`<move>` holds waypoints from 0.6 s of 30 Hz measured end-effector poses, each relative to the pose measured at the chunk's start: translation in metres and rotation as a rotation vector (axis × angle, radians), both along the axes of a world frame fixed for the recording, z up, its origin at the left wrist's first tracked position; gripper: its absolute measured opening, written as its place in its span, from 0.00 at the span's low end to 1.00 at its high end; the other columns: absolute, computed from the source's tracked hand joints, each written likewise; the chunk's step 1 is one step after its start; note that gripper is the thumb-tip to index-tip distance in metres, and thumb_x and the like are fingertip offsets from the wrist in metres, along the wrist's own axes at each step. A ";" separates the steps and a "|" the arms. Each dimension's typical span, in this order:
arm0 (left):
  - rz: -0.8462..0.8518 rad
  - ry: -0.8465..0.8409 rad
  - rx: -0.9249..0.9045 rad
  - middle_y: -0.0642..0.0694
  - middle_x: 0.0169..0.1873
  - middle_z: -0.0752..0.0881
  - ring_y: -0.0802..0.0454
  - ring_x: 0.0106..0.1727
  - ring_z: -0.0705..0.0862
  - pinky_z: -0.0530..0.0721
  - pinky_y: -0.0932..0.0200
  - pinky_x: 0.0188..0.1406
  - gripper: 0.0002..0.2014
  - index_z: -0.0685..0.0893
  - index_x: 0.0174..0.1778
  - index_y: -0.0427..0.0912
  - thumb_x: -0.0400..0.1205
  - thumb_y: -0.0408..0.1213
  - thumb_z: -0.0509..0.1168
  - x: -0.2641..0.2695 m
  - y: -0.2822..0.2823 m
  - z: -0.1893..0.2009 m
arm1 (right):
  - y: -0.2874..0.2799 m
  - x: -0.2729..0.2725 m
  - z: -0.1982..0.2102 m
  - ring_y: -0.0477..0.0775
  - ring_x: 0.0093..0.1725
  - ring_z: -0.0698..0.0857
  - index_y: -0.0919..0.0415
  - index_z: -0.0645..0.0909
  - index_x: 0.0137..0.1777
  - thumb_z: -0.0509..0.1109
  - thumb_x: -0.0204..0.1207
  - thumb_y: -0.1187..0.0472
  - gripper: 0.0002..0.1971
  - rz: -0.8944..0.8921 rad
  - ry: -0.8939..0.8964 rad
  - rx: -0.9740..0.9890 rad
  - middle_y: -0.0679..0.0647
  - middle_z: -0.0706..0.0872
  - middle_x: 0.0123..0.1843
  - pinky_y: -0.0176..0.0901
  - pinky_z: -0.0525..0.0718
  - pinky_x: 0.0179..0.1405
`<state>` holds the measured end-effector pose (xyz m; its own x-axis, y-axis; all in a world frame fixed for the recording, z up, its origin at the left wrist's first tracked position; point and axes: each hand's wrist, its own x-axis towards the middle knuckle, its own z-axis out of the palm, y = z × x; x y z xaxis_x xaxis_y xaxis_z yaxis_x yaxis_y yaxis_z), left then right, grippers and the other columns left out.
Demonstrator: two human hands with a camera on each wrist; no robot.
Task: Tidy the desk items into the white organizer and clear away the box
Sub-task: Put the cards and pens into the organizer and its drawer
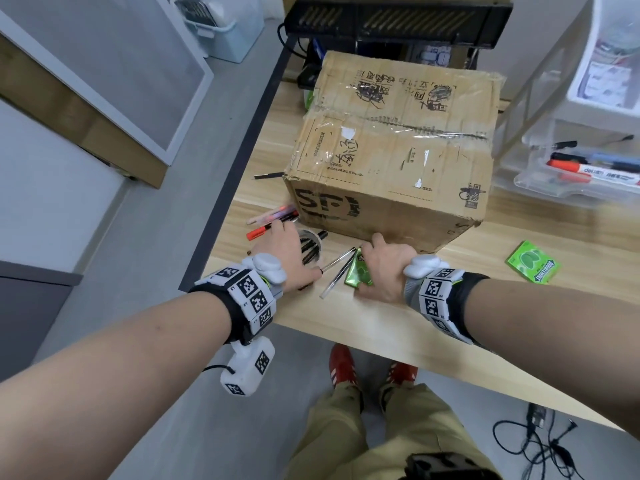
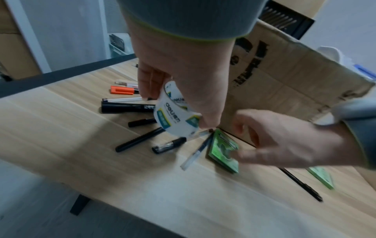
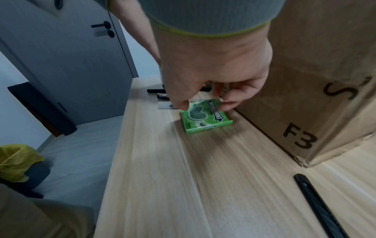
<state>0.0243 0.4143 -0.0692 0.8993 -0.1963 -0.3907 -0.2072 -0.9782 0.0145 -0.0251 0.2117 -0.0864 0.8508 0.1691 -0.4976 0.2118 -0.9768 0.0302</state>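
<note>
A big taped cardboard box (image 1: 391, 150) stands mid-desk. Just in front of its near left corner my left hand (image 1: 291, 249) grips a white-labelled tape roll (image 2: 173, 116), fingers curled round it above the desk. Beside it my right hand (image 3: 203, 107) pinches the edges of a green gum pack (image 3: 205, 119) that lies on the wood against the box's front face. Two clear pens (image 1: 337, 271) lie between my hands. Black markers (image 2: 140, 140) and an orange marker (image 2: 122, 90) lie under and left of the tape. The white organizer (image 1: 588, 109) stands at the right, holding markers.
A second green gum pack (image 1: 531, 263) lies on the desk at the right. A black pen (image 3: 319, 207) lies near the box's front right corner. The desk's left edge (image 1: 239, 168) is close to the scattered pens. Cables lie on the floor (image 1: 540, 441).
</note>
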 end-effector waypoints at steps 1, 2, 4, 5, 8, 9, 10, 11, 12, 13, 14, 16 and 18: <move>-0.031 0.029 -0.021 0.42 0.59 0.76 0.46 0.50 0.79 0.85 0.50 0.43 0.44 0.71 0.65 0.40 0.63 0.69 0.70 -0.004 -0.003 0.002 | -0.001 0.000 0.002 0.57 0.34 0.78 0.59 0.70 0.63 0.69 0.71 0.36 0.31 0.023 -0.017 0.057 0.56 0.76 0.55 0.45 0.71 0.24; -0.080 0.058 -0.042 0.44 0.58 0.75 0.48 0.49 0.77 0.81 0.53 0.42 0.42 0.72 0.63 0.40 0.64 0.68 0.71 -0.008 -0.006 0.003 | -0.003 0.000 0.004 0.57 0.34 0.78 0.58 0.68 0.63 0.69 0.73 0.39 0.29 0.062 -0.028 0.135 0.56 0.77 0.55 0.46 0.73 0.25; -0.184 0.120 -0.080 0.45 0.55 0.75 0.49 0.47 0.76 0.76 0.54 0.41 0.39 0.72 0.60 0.42 0.65 0.67 0.73 -0.015 -0.015 0.005 | -0.007 -0.002 0.006 0.58 0.37 0.82 0.56 0.64 0.65 0.70 0.74 0.45 0.26 0.158 -0.030 0.326 0.56 0.79 0.54 0.51 0.81 0.31; -0.219 0.149 -0.093 0.44 0.53 0.75 0.49 0.46 0.78 0.77 0.54 0.41 0.38 0.72 0.59 0.42 0.65 0.67 0.72 -0.017 -0.021 0.004 | -0.011 -0.004 0.007 0.59 0.40 0.83 0.54 0.63 0.66 0.70 0.74 0.47 0.26 0.203 -0.029 0.399 0.56 0.81 0.53 0.52 0.83 0.35; -0.282 0.172 -0.099 0.45 0.50 0.75 0.50 0.43 0.79 0.82 0.53 0.40 0.37 0.72 0.56 0.43 0.64 0.68 0.71 -0.020 -0.038 0.004 | -0.022 -0.007 0.007 0.58 0.42 0.84 0.51 0.64 0.67 0.70 0.73 0.48 0.25 0.273 -0.047 0.448 0.54 0.83 0.52 0.50 0.83 0.36; -0.289 0.178 -0.109 0.45 0.50 0.75 0.50 0.42 0.79 0.82 0.53 0.39 0.37 0.72 0.56 0.43 0.64 0.68 0.72 -0.020 -0.045 0.004 | -0.027 -0.010 0.008 0.58 0.42 0.84 0.50 0.66 0.66 0.69 0.73 0.48 0.24 0.271 -0.039 0.435 0.53 0.84 0.51 0.50 0.83 0.36; -0.303 0.188 -0.120 0.46 0.50 0.74 0.51 0.42 0.78 0.80 0.55 0.38 0.36 0.73 0.56 0.43 0.63 0.67 0.73 -0.020 -0.050 0.002 | -0.032 -0.013 0.008 0.58 0.42 0.85 0.49 0.68 0.65 0.68 0.74 0.47 0.22 0.263 -0.021 0.416 0.53 0.84 0.50 0.50 0.84 0.37; -0.318 0.194 -0.129 0.46 0.51 0.74 0.52 0.43 0.78 0.79 0.56 0.39 0.37 0.73 0.56 0.43 0.63 0.67 0.74 -0.020 -0.053 0.000 | -0.035 -0.015 0.009 0.58 0.44 0.85 0.50 0.72 0.64 0.68 0.76 0.47 0.19 0.257 0.001 0.394 0.52 0.84 0.50 0.50 0.84 0.40; -0.326 0.202 -0.133 0.47 0.52 0.74 0.52 0.45 0.78 0.79 0.56 0.41 0.38 0.73 0.57 0.44 0.62 0.68 0.74 -0.021 -0.057 -0.002 | -0.039 -0.018 0.008 0.57 0.46 0.85 0.50 0.77 0.62 0.67 0.77 0.46 0.16 0.246 0.023 0.373 0.51 0.84 0.51 0.50 0.84 0.42; -0.333 0.211 -0.135 0.47 0.52 0.75 0.51 0.46 0.78 0.82 0.55 0.44 0.41 0.73 0.58 0.44 0.60 0.70 0.74 -0.022 -0.063 -0.007 | -0.045 -0.022 0.008 0.56 0.48 0.86 0.50 0.81 0.60 0.67 0.77 0.46 0.15 0.219 0.039 0.355 0.50 0.84 0.51 0.49 0.84 0.44; -0.332 0.224 -0.133 0.47 0.52 0.76 0.50 0.48 0.79 0.84 0.52 0.47 0.43 0.74 0.59 0.44 0.58 0.73 0.73 -0.024 -0.069 -0.008 | -0.051 -0.025 0.006 0.56 0.49 0.86 0.50 0.83 0.59 0.67 0.77 0.47 0.14 0.188 0.047 0.345 0.50 0.85 0.52 0.49 0.85 0.45; -0.331 0.264 -0.097 0.46 0.52 0.76 0.49 0.49 0.80 0.86 0.50 0.49 0.47 0.74 0.63 0.43 0.57 0.73 0.73 -0.026 -0.074 -0.007 | -0.062 -0.030 0.004 0.55 0.51 0.86 0.50 0.85 0.59 0.68 0.77 0.46 0.14 0.147 0.061 0.316 0.49 0.87 0.53 0.50 0.86 0.48; -0.301 0.280 0.008 0.43 0.55 0.77 0.48 0.49 0.80 0.84 0.53 0.47 0.42 0.72 0.65 0.40 0.65 0.65 0.75 -0.022 -0.071 -0.007 | -0.072 -0.033 0.002 0.55 0.52 0.86 0.49 0.86 0.59 0.67 0.78 0.44 0.15 0.125 0.084 0.271 0.49 0.87 0.53 0.50 0.86 0.50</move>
